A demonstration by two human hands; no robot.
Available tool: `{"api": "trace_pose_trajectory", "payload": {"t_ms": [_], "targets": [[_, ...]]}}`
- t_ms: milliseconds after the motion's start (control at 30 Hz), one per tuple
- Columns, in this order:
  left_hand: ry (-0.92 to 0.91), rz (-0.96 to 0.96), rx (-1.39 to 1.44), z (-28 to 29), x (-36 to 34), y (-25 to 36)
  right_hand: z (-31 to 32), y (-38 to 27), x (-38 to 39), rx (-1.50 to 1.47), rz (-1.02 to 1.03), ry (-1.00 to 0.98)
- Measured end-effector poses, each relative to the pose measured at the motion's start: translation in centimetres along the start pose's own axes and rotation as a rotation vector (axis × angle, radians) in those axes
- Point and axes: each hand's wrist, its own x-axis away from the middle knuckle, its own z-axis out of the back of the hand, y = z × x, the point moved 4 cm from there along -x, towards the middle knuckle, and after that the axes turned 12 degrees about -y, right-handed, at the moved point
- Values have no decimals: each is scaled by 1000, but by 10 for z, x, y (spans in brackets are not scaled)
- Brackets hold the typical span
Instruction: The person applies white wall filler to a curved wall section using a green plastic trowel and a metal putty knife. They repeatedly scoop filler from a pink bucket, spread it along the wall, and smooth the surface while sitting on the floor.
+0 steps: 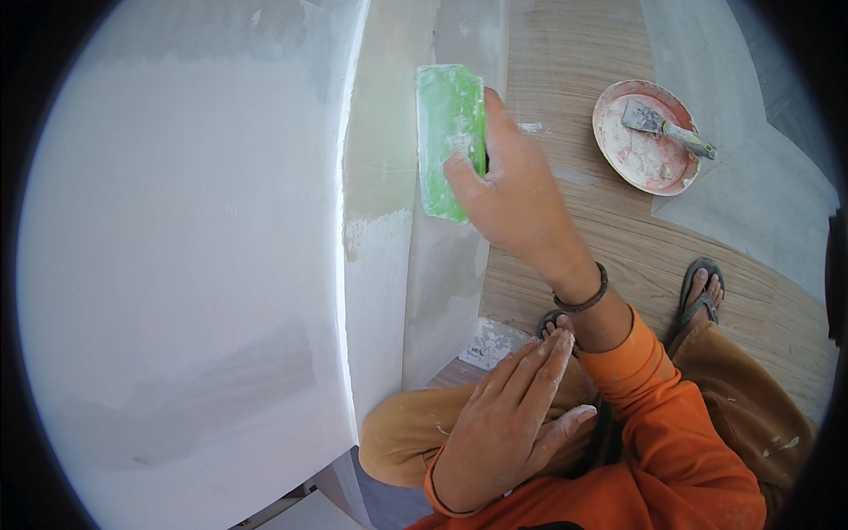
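At twelve o'clock, the right hand [517, 190] pinches a green spreader [448, 119] in its grip, near the wall [380, 150]; at five, the left hand [503, 420], grip spread; at two, a putty knife [669, 129] in a bowl [614, 141].

Text check: no readable words, labels, numbers or signs are showing. Green block [449, 115] is bearing white smears only — no lettering coming through. Scraper [647, 117], lying in the round pan [604, 146] over the wood-grain floor's [574, 44] edge, is offering nothing legible — white wall [194, 230] likewise.
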Motion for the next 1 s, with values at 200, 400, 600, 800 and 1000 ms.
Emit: {"api": "trace_pose_trajectory", "payload": {"t_ms": [200,400,600,800,1000], "targets": [[29,46,30,5,5,0,-14,-32,-5,105,-150,-200],[59,-141,224,12,27,-8,-38,-49,-5,373,-5,-165],[211,-204,250,13,48,2,-63,-96,16,607,71,12],[155,-48,203,20,52,2,-25,-85,56,152,80,-124],[108,-97,87,27,33,14,27,9,54,-373,-14,218]]}}
